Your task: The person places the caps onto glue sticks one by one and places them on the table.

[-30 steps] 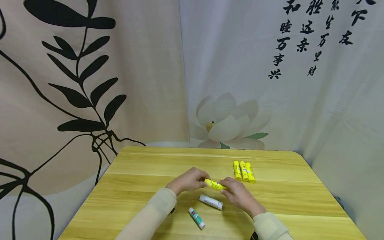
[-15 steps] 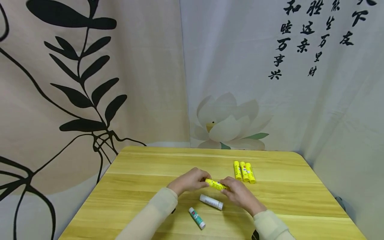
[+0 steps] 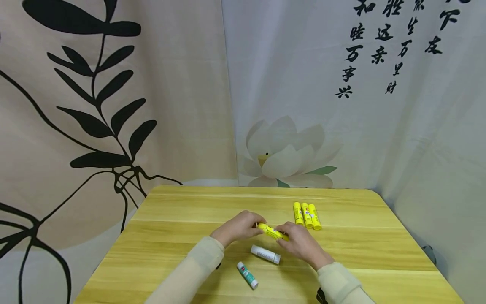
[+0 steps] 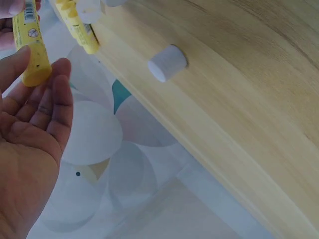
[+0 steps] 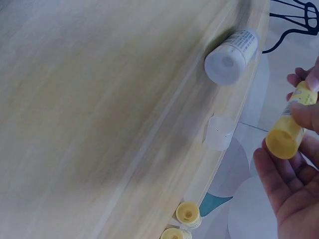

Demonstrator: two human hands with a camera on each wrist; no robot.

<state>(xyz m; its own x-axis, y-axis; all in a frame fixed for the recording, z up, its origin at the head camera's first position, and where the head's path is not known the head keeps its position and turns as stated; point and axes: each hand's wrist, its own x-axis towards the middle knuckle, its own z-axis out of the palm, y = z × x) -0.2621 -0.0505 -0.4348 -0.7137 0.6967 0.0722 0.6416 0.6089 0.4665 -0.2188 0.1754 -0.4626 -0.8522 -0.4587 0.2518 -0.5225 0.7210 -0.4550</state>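
Both hands hold one yellow glue stick (image 3: 271, 232) in the air above the middle of the table. At its left end, my left hand (image 3: 239, 229) pinches it between thumb and fingers. My right hand (image 3: 301, 241) grips the other end the same way. Printed label and barcode show on the glue stick (image 4: 31, 37) in the left wrist view, its rounded end by the left fingers. A white glue stick (image 3: 265, 255) lies on the table just below the hands. Nearer to me rests a smaller teal-and-white glue stick (image 3: 247, 275), set at a slant.
Beyond my right hand, three yellow glue sticks (image 3: 307, 215) lie side by side on the wooden table (image 3: 182, 211). A curtain (image 3: 190, 105) with plant and flower prints hangs directly behind the far edge.
The head view has shifted slightly, so everything sits a little farther left and up. Both hands keep their hold on the yellow glue stick, nearly still.
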